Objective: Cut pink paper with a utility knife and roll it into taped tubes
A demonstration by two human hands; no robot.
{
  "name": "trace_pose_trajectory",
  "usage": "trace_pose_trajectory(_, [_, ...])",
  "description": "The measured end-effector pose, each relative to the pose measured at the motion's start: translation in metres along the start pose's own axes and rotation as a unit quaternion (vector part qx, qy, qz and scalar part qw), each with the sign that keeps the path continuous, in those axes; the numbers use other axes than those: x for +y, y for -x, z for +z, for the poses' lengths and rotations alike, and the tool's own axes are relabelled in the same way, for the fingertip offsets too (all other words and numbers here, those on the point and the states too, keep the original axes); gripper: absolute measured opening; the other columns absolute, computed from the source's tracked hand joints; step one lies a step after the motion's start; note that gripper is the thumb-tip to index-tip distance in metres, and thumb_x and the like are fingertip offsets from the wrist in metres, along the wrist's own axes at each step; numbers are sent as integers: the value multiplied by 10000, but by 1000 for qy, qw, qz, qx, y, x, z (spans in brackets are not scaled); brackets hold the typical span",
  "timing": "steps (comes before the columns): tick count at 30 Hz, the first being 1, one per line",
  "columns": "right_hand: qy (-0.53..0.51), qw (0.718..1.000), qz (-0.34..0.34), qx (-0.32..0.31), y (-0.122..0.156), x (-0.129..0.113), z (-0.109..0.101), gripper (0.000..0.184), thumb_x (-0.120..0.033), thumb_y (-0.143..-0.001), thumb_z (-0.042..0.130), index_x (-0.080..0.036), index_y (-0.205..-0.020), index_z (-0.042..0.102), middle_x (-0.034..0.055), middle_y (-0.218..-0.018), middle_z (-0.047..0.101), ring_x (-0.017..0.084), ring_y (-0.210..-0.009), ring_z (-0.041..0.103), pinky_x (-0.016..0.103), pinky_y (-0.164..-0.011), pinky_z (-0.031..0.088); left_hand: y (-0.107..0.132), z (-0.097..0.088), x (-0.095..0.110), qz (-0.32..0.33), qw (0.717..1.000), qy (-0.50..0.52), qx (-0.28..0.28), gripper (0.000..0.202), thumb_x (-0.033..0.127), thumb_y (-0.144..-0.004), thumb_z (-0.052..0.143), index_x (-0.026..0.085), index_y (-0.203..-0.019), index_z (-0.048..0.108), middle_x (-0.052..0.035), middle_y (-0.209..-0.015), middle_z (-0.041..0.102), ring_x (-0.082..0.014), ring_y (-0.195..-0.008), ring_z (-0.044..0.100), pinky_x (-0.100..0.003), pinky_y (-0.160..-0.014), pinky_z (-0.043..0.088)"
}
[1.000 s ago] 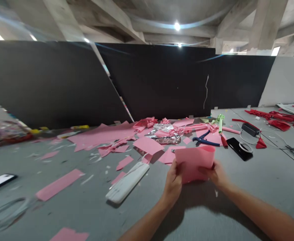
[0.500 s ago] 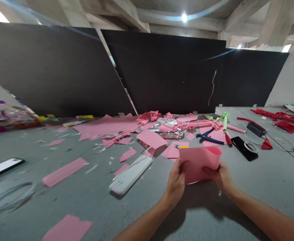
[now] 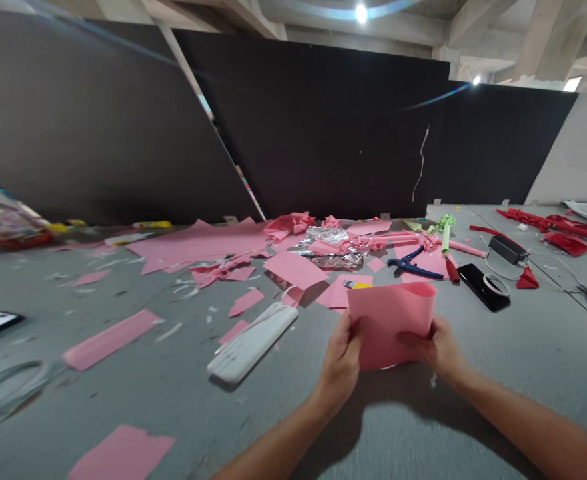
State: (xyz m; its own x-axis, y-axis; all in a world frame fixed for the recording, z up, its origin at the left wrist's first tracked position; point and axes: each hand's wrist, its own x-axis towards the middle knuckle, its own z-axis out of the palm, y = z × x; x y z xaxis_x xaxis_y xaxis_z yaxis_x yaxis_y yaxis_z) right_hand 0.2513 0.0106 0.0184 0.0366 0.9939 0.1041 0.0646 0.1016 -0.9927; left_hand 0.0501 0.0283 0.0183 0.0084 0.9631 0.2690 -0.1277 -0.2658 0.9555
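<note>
A sheet of pink paper [image 3: 386, 313] is held up over the table, its right side bent round into a loose curl. My left hand [image 3: 341, 357] pinches the left edge, thumb in front and the other fingers out of sight behind. At the curled side, my right hand [image 3: 438, 347] grips the same sheet with its thumb pressed on the face. Just behind the sheet lie flat pink pieces and a small yellow-tipped tool [image 3: 357, 285], partly covered. Left of my left hand rests a white marbled slab-like case [image 3: 253, 343].
Pink scraps [image 3: 111, 339], crinkled foil [image 3: 331, 247] and navy-handled pliers [image 3: 413, 263] lie across the grey table [image 3: 538, 393]. To the right are a black phone [image 3: 483, 287], a black adapter [image 3: 507, 250] with a white cable and red paper. Black panels [image 3: 313, 127] stand along the back.
The view has shifted a little, so the whole scene sits slightly higher and further left. Both hands keep the same hold on the pink paper, which looks nearly unchanged.
</note>
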Motion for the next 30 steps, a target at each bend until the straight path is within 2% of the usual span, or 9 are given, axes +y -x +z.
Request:
trace_pose_trajectory(6, [6, 1000, 4, 1, 1, 1, 1, 356, -460, -738, 900, -166, -906, 789, 67, -884, 748, 243, -799, 608, 368, -740, 513, 1, -1, -1, -5, 1000, 3, -2, 385, 481, -957, 706, 213, -1231, 746, -90, -1211, 795, -276, -1102, 698, -374, -1003, 552])
trace_pose_trajectory(11, [-2, 1000, 1, 2, 1, 1, 2, 347, -447, -737, 897, -178, -931, 794, 68, -895, 755, 253, -820, 615, 379, -750, 526, 0, 0, -3, -4, 1000, 0, 6, 389, 532, -961, 709, 212, -1178, 749, -82, -1141, 806, -261, -1015, 701, -353, -932, 559])
trace_pose_trajectory(16, [-33, 999, 16, -27, 2, -3, 3, 414, -464, -713, 933, -179, -969, 779, 77, -928, 761, 257, -827, 652, 399, -769, 553, -3, -4, -2, -2, 1000, -6, 13, 399, 551, -979, 705, 216, -1193, 744, -82, -1177, 802, -262, -1045, 706, -346, -936, 562])
trace_pose_trajectory(19, [-87, 994, 40, -60, 5, -9, 1, 536, -513, -691, 972, -192, -1072, 775, 106, -1021, 788, 285, -898, 711, 431, -827, 596, -4, -6, 5, -44, 999, 14, -10, 503, 614, -959, 736, 211, -1259, 719, -88, -1195, 799, -272, -1059, 724, -366, -942, 583])
trace_pose_trajectory(23, [-156, 980, 70, -99, 9, -14, -4, 644, -642, -759, 930, -209, -1210, 777, 143, -1150, 807, 308, -1028, 751, 434, -901, 614, -1, -3, 15, -111, 990, 58, -62, 647, 701, -928, 757, 197, -1326, 679, -108, -1209, 802, -281, -1019, 753, -382, -871, 621])
trace_pose_trajectory(30, [-159, 980, 105, -58, 11, -4, -6, 592, -605, -743, 965, -173, -1109, 789, 148, -1061, 823, 282, -901, 755, 420, -831, 619, 4, 3, 15, -138, 986, 75, -60, 640, 708, -904, 785, 214, -1301, 692, -110, -1267, 801, -299, -1115, 762, -416, -969, 627])
